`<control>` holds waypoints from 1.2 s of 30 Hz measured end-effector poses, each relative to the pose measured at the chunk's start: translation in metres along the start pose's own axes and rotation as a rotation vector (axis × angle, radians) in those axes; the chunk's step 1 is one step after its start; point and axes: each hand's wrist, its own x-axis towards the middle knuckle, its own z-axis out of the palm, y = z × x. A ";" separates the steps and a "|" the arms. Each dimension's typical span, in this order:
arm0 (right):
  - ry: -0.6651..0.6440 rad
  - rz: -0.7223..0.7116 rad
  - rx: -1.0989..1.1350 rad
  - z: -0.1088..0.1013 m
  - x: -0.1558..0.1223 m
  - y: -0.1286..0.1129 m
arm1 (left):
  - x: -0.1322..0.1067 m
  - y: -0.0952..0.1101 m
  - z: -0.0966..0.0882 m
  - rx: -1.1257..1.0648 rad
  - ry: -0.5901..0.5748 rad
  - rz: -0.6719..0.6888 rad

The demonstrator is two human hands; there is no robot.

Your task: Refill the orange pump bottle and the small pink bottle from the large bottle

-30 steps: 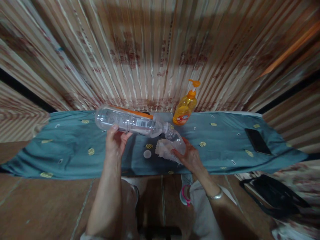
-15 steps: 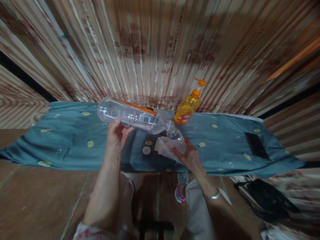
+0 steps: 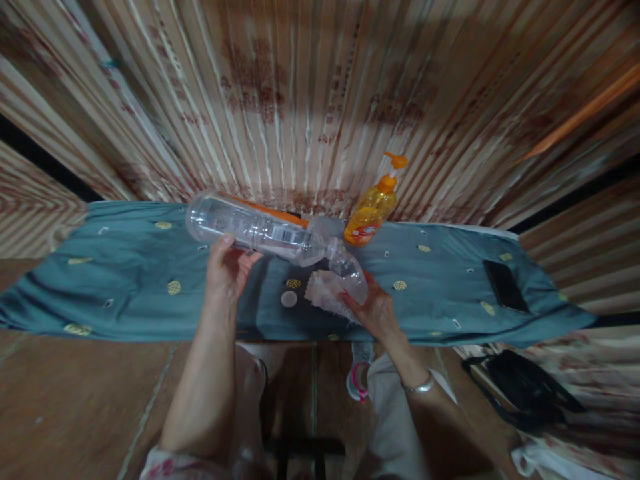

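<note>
Bottle point(image 3: 260, 233) tilted, between left hand point(image 3: 227, 267), right hand point(image 3: 374, 312)

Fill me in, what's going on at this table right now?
A person holds a clear plastic bottle on a slant over the teal-covered table. The left hand supports its raised base end; the right hand grips the lower neck end, with a crumpled white cloth against it. A small white cap lies on the table below. An orange soap dispenser stands behind, and a dark phone lies to the right.

I get one head view, looking forward and down, close above left hand point(image 3: 225, 270) and right hand point(image 3: 376, 311) mid-frame.
</note>
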 end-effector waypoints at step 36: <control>-0.033 0.038 -0.015 -0.002 0.001 0.000 | 0.001 -0.002 0.000 0.071 -0.005 0.004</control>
